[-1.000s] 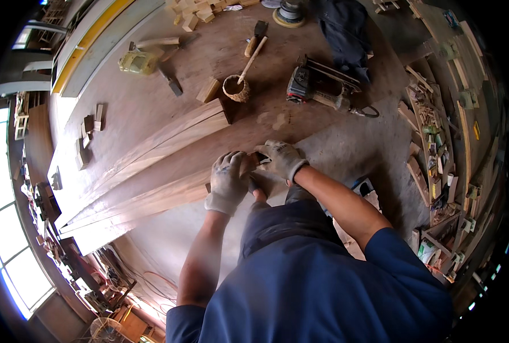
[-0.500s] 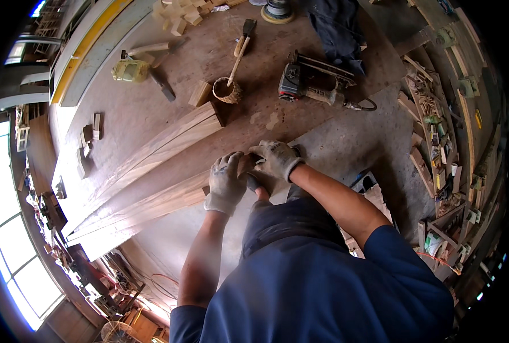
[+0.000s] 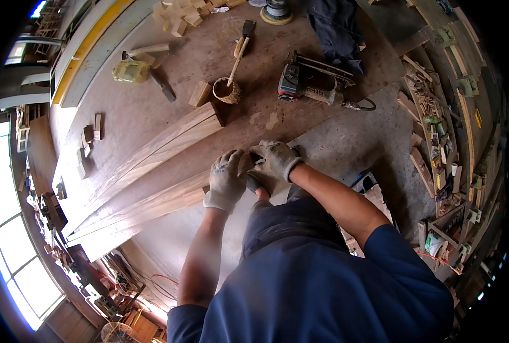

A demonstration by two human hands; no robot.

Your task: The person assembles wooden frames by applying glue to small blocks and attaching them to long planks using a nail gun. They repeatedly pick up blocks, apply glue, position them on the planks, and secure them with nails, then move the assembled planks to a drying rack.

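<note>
Both my hands wear pale work gloves and meet close together at the near edge of the brown worktop. My left hand (image 3: 227, 182) has its fingers curled around the end of a small brown piece (image 3: 245, 163), perhaps wood; its shape is mostly hidden. My right hand (image 3: 275, 159) is bent over the same spot, its fingertips closed by the piece; what they pinch does not show clearly. Left of my left hand lies a long wooden board (image 3: 174, 194). Beyond it runs a second long wooden piece (image 3: 191, 128), its square end toward the middle.
Ahead stand a round pot (image 3: 227, 91) with a stick in it and a wood block (image 3: 199, 93). A nail gun (image 3: 317, 83) lies ahead right, near dark cloth (image 3: 337, 34). Small wood blocks (image 3: 86, 143) and a yellowish bottle (image 3: 131, 71) are at left. Cluttered shelves (image 3: 437, 137) line the right.
</note>
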